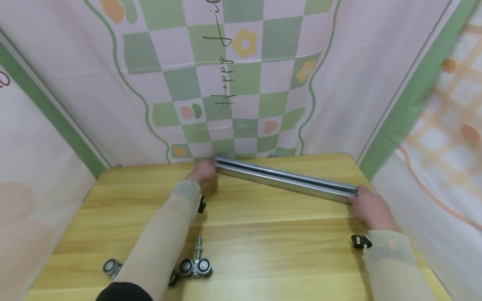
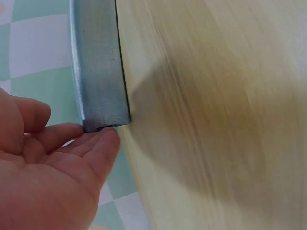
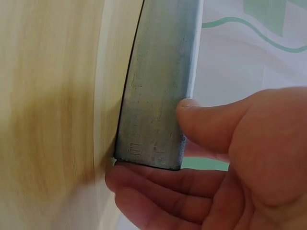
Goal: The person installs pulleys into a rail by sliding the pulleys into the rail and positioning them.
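Metal rail (image 1: pixel 286 180): set aslant above the far part of the bench (image 1: pixel 271 255), slotted side visible in the head view; left end close to the checkered cloth (image 1: pixel 241 83), right end nearer the person; contact with the bench cannot be told.
Left hand (image 1: pixel 203 172): at the rail's left end, fingers extended with their tips against the end edge, thumb standing apart from the metal.
Right hand (image 1: pixel 374 211): pinching the rail's right end, thumb along one edge, bent fingers under the end; scratch-like marks on the metal nearby.
Roller fitting (image 1: pixel 196 263): on the near part of the bench, threaded stem pointing away from the person.
Second roller fitting (image 1: pixel 111 266): left of the first, partly hidden by the left sleeve (image 1: pixel 162 238).
Cloth: hung behind the bench, printed with flowers and lettering.
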Available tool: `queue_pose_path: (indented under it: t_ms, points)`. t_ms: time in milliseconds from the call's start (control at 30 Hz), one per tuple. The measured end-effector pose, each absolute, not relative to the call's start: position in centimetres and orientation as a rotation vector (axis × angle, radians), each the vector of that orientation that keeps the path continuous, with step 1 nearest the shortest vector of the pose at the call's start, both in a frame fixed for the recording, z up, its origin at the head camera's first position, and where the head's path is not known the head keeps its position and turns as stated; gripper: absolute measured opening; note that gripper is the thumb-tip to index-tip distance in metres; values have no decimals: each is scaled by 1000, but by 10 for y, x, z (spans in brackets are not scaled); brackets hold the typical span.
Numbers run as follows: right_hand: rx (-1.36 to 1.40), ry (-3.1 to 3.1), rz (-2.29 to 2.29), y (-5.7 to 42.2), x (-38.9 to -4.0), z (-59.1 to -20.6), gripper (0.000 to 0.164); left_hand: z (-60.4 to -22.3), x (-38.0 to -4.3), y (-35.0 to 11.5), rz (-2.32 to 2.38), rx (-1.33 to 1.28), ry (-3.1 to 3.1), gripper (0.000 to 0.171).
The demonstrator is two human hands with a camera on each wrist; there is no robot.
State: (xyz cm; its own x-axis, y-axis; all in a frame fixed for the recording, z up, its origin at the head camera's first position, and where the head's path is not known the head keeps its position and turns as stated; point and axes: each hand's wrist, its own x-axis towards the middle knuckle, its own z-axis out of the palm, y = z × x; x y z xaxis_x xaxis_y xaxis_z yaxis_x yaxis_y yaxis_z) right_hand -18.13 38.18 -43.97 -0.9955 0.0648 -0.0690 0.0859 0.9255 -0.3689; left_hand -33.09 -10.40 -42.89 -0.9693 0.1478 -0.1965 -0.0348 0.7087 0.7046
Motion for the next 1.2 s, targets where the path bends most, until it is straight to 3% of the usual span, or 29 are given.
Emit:
queue_pose_path:
  t_ms: [167,633,867,1200]
  points:
    - [120,3022,-558,385,-185,-436,52,-424,-329,-103,1038,74,2675,50]
    - [181,2972,-530,375,-195,-424,60,-415,-320,-115,823,164,2712,48]
    - [158,2964,-479,367,-206,-426,62,-417,-316,-127,728,294,2752,36]
    - [121,2970,-473,349,-218,-430,60,-411,-305,-148,697,150,2715,50]
